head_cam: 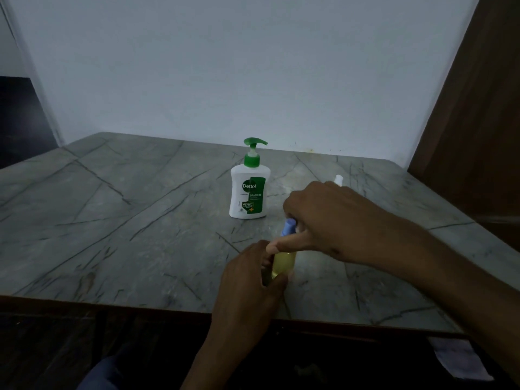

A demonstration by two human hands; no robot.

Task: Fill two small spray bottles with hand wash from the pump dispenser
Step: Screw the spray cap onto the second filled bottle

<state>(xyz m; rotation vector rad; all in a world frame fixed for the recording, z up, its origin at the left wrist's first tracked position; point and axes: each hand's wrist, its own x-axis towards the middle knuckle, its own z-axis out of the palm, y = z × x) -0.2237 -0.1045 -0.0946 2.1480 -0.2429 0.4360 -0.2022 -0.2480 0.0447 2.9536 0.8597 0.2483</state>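
Observation:
A white hand wash pump dispenser with a green pump head stands upright near the table's middle. In front of it, my left hand grips the body of a small clear spray bottle that holds yellowish liquid. My right hand comes from the right and closes its fingers on that bottle's blue spray cap. A second small bottle's white top peeks out behind my right hand; the rest of it is hidden.
The grey marbled table runs to a pale wall at the back. Its dark front edge lies just below my hands. A brown wooden panel rises at the right.

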